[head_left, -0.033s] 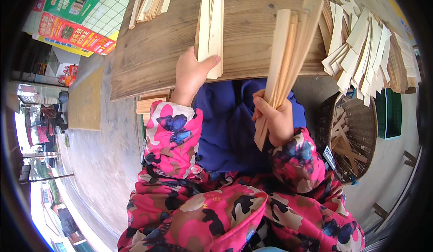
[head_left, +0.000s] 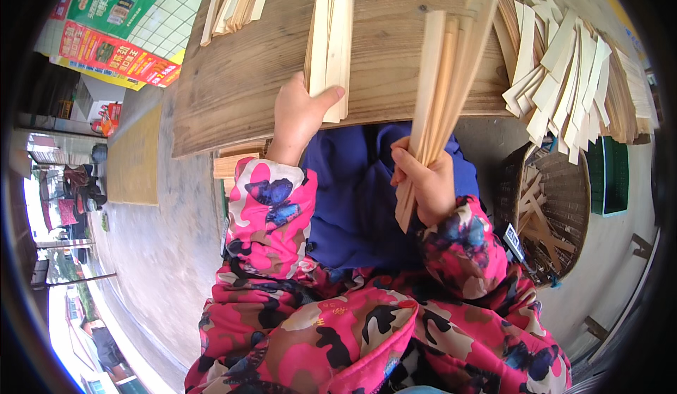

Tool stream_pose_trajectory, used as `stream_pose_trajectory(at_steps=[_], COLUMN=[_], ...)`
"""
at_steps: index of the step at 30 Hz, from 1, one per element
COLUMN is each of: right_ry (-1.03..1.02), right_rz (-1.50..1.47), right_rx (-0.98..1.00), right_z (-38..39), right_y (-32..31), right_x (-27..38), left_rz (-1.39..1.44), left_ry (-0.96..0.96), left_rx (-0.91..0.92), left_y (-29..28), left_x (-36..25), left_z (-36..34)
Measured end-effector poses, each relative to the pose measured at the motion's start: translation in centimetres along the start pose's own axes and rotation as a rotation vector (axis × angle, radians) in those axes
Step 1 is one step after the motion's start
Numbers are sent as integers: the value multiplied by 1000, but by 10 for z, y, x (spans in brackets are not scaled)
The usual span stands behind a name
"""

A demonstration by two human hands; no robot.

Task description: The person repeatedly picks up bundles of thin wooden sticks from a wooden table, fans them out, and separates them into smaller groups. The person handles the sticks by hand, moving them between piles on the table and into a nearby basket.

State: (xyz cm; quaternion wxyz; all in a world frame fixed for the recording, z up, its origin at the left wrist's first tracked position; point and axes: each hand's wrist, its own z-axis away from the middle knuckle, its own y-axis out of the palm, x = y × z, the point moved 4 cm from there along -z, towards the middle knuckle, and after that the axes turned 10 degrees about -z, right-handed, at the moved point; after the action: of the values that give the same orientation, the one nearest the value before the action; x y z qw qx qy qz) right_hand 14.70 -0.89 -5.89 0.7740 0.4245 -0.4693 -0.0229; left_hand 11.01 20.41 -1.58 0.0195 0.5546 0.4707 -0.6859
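Note:
My left hand (head_left: 300, 112) grips a bundle of thin pale wooden strips (head_left: 329, 48) by its near end, at the front edge of the wooden table. Its thumb presses across the top strip; the other fingers are hidden. My right hand (head_left: 428, 181) is closed round the lower part of a second bundle of wooden strips (head_left: 441, 83), held up and fanned out a little toward the far end. That bundle stands in front of the table edge, apart from the left one, and its upper tips are blurred.
On the wooden table (head_left: 261, 94), more strips (head_left: 243, 2) lie at the far left, with a large loose heap (head_left: 564, 76) overhanging the right edge. Below that stand a woven basket (head_left: 582, 210) of strip pieces and a green crate (head_left: 610, 175). A blue cloth (head_left: 360, 196) covers my lap.
The bundle in my right hand has shifted slightly left, with its tips tilting that way. My left hand stays in place, its strips spread a touch wider.

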Motion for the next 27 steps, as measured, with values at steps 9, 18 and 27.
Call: stream_pose_trajectory(at_steps=[9,18,27], right_ry=[34,-92,-2], right_rz=[-49,-126,-186], right_rx=[-19,-13,36], right_z=[-14,-7,4], right_y=[13,17,19], right_x=[-13,23,24], left_rz=[126,472,418], left_ry=[-46,35,84], left_rx=[78,92,131], left_y=[2,16,25], left_x=[-10,-52,-64], left_z=[2,90,117])
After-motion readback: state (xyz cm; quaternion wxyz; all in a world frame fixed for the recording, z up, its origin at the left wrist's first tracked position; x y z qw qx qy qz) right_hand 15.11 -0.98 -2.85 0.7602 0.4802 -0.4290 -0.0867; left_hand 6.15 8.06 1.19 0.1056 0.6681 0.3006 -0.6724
